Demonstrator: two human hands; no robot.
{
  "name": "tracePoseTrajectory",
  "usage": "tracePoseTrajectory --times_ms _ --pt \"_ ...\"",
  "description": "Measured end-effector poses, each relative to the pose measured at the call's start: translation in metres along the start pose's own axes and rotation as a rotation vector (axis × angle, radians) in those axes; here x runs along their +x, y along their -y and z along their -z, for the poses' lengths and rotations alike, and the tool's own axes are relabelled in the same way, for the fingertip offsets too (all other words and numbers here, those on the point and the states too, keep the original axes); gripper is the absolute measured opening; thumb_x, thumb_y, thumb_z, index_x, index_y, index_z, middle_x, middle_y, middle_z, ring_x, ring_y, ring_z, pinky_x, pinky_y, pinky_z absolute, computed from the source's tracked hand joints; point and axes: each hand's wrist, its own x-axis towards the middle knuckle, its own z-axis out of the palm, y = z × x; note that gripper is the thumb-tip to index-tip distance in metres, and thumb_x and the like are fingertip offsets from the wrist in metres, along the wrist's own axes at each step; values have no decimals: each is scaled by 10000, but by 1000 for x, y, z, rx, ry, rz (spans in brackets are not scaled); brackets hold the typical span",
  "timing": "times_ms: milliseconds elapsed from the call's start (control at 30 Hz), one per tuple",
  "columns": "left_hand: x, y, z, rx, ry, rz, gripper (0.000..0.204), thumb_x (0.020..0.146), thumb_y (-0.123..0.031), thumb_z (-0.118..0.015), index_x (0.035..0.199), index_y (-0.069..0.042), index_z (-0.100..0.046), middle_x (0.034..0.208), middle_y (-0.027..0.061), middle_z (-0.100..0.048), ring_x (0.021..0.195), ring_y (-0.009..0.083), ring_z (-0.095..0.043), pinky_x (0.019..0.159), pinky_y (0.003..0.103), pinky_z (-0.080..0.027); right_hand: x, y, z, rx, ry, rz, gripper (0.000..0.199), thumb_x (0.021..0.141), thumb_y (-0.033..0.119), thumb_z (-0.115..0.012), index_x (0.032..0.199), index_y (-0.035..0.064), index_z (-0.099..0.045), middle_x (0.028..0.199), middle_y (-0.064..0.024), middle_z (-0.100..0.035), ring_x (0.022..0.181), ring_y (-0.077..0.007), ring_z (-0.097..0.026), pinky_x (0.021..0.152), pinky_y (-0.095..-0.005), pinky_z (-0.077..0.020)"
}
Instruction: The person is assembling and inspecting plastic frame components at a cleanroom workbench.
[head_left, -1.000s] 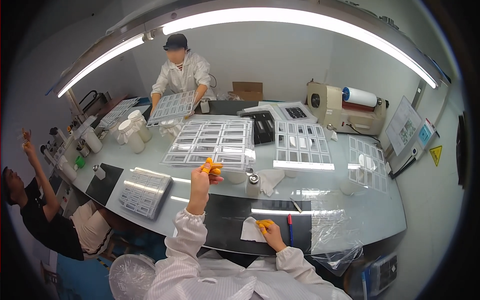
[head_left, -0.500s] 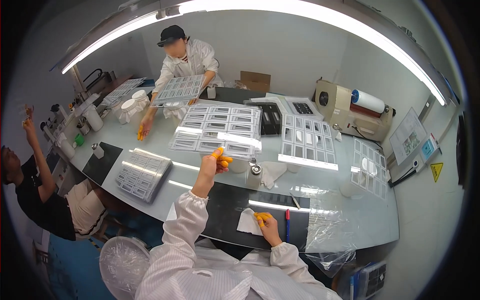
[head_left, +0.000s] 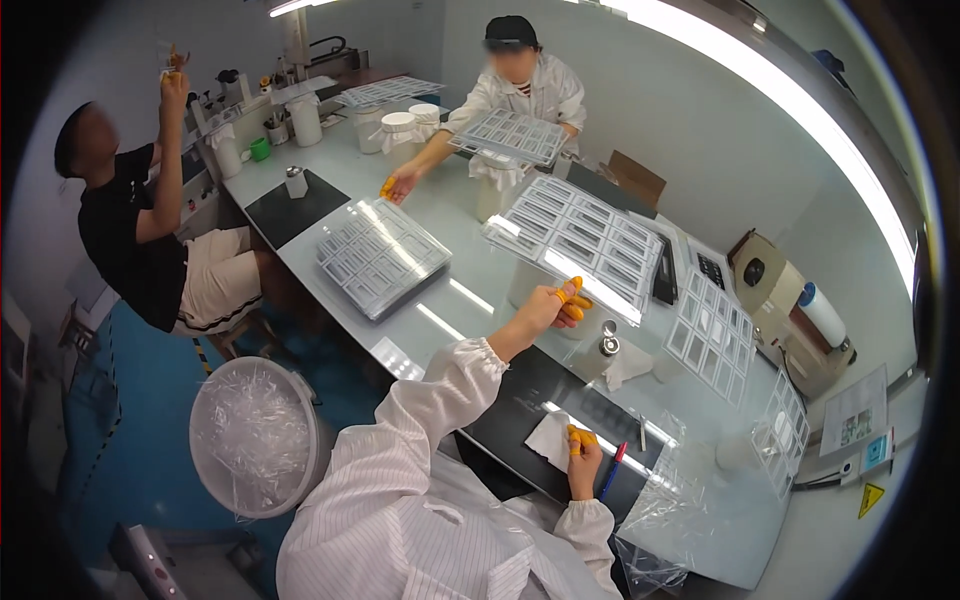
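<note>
Gridded tray (head_left: pixel 530 243) beside left fingers (head_left: pixel 573 286), white cloth (head_left: pixel 547 440) at right fingers (head_left: pixel 581 437), both grips unclear, scrap-filled bucket (head_left: pixel 314 442)

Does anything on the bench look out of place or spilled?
Crumpled clear film lies right of the right hand, partly hanging over the near edge of the table, which looks untidy. No liquid spill or breakage stands out.

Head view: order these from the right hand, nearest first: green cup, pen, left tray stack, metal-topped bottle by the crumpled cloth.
From the right hand:
1. Pen, just right.
2. Metal-topped bottle, farther forward.
3. Left tray stack, forward left.
4. Green cup, far left.
</note>
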Motion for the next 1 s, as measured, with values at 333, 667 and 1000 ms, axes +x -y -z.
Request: tracePoseTrajectory --times_ms 333,667,1000 --pt "-80 37 124 82 -147 37 367 861 -326 -399 979 -12 -548 792 68 -597 655 103 -560 609 202 -444 -4 -9 -2 82 -7 -139 191 779 44 -469 920 -39 -566 824 -74 -565 723 -134 -512 672 -227 -390" --pt "-104 46 145 -175 -104 -36 413 882 -327 -322 1054 6 -497 927 87 -570 815 137 -545 726 235 -422 90 110 -21 511 130 -78 450 826 341 -468 1099 -18 -465 914 -92 -561 748 -142 -537 677 -254 -424" --pt "-36 -2 119 -144 -108 -354 335 861 -277 -415 935 18 -557 815 82 -602 698 132 -579 628 215 -447 113 134 12 657 91 -46 506 808 405 -457 990 -65 -506 839 -128 -569 666 -167 -540 650 -270 -443"
